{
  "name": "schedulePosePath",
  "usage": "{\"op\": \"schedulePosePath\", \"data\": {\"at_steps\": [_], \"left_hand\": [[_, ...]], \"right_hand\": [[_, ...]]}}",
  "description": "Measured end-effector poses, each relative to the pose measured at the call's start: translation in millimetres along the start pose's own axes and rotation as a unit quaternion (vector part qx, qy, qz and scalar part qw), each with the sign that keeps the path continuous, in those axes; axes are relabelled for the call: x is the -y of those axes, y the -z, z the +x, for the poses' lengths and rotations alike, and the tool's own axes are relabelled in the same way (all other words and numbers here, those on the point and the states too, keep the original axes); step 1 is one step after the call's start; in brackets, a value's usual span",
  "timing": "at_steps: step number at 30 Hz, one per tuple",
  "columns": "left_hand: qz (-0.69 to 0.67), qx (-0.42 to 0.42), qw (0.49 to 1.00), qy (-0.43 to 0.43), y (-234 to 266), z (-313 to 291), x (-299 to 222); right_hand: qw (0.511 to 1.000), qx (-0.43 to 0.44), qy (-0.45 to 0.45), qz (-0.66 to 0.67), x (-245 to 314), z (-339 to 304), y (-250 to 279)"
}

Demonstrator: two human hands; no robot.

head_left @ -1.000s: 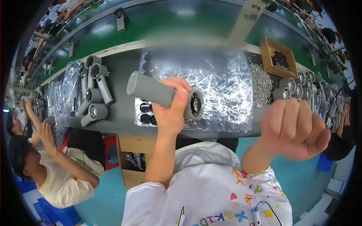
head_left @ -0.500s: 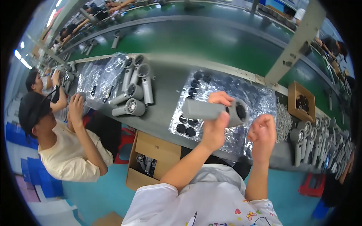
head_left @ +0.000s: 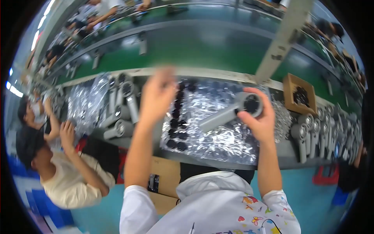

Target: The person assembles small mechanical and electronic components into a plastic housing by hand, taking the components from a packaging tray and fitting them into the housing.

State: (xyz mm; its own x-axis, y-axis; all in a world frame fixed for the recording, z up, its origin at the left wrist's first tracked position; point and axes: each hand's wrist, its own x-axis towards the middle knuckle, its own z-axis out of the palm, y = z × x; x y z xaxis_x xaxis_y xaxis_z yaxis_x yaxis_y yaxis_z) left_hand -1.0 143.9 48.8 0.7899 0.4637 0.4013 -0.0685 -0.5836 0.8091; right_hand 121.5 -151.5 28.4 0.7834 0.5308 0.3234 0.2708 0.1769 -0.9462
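My right hand (head_left: 259, 121) grips a grey handheld fan (head_left: 223, 117) by its round head. Its handle slants down to the left, and a dark round part shows in the head. My left hand (head_left: 157, 95) is raised beside the far left corner of a shiny clear plastic sheet (head_left: 210, 146). Motion smears its fingers, so whether it holds anything cannot be made out. Black round discs (head_left: 172, 145) lie in rows along the sheet's left side, close to this hand.
Several grey fans (head_left: 124, 128) lie left of my left forearm, and more fans (head_left: 302, 134) stand at the right. Small loose parts (head_left: 281, 121) lie near a cardboard box (head_left: 290, 93) of black pieces. Beyond runs a green conveyor (head_left: 218, 54). A co-worker (head_left: 66, 167) sits at my left.
The fan has passed from my left hand to my right. My left hand has moved left and away to the sheet's far corner. The whole view has shifted a little.
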Motion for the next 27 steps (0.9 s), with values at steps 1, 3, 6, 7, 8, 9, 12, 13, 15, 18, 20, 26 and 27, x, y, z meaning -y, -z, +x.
{"op": "schedulePosePath", "data": {"at_steps": [1, 3, 6, 7, 8, 9, 12, 13, 15, 18, 20, 26, 27], "left_hand": [[0.071, -0.029, 0.997, 0.029, 10.3, 21.4, 15.2], [0.092, -0.072, 0.993, 0.006, 20.9, 67.6, 46.7], [0.294, -0.082, 0.952, -0.001, 39.3, 127.6, 107.8], [0.322, -0.089, 0.942, -0.024, 44.9, 138.6, 134.0], [0.343, -0.073, 0.936, 0.029, 42.0, 152.8, 152.3], [0.363, -0.062, 0.929, 0.029, 66.1, 158.3, 179.4], [0.417, -0.060, 0.904, 0.070, 67.0, 175.5, 214.0], [0.442, -0.044, 0.892, 0.088, 77.0, 179.1, 221.8], [0.449, -0.027, 0.883, 0.130, 41.1, 185.6, 215.8], [0.478, -0.044, 0.855, 0.197, 25.9, 195.3, 214.3], [0.487, -0.071, 0.845, 0.208, 29.3, 203.4, 227.3], [0.516, -0.071, 0.847, 0.109, 106.6, 224.6, 296.1], [0.489, -0.082, 0.863, 0.096, 94.0, 224.8, 298.7]], "right_hand": [[0.998, 0.007, -0.029, 0.050, 0.3, -1.2, -0.4], [0.999, 0.007, 0.030, 0.016, -8.9, -0.4, 8.0], [0.999, 0.010, 0.049, -0.010, -10.8, -0.5, 12.4], [0.999, 0.017, 0.028, 0.037, -8.0, -0.2, 9.2], [0.997, 0.013, -0.004, 0.074, -5.6, -0.9, 12.5], [0.992, 0.001, -0.016, 0.123, -2.6, -1.9, 7.5], [0.995, 0.040, 0.065, 0.069, -12.6, -1.4, 18.6], [0.993, 0.089, 0.062, -0.047, -6.3, -3.1, 20.0], [0.997, 0.069, 0.018, 0.028, -3.3, -5.7, 17.8], [0.996, 0.084, 0.020, 0.007, 3.5, -9.3, 24.1], [0.990, 0.118, 0.071, -0.039, -2.3, -12.4, 22.7], [0.989, 0.143, 0.014, -0.036, -1.1, -5.4, 22.0], [0.992, 0.122, -0.009, 0.025, -6.8, -5.0, 22.2]]}}
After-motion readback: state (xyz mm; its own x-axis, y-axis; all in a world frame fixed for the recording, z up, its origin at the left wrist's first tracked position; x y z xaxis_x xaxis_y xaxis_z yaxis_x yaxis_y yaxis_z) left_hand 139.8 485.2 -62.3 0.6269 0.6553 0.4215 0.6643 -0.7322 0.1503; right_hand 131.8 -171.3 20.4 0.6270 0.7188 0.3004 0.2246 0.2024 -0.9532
